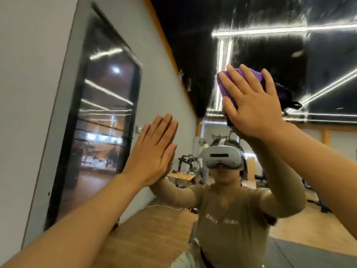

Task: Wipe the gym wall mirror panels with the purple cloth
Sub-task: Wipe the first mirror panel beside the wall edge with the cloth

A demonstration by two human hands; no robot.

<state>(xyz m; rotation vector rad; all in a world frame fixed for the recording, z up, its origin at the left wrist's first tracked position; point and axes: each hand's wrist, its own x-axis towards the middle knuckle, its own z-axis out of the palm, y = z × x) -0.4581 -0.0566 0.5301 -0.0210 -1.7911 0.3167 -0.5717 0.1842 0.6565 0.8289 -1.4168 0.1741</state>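
Your right hand (253, 105) is flat, fingers spread wide, pressing the purple cloth (228, 88) against the mirror (193, 55) high up, above your reflected headset (222, 157). Cloth is bunched under the palm; its purple edge shows left of and above your fingers. Your left hand (152, 151) is flat too, fingers straight and together, palm on the glass, holding nothing, lower and well left of the cloth. The mirror's left edge runs diagonally along an orange strip (168, 45), meeting the grey wall (38, 74). A dark framed panel (100, 117) sits on that wall, near your left hand. Streaks show on the glass above and right of the cloth.
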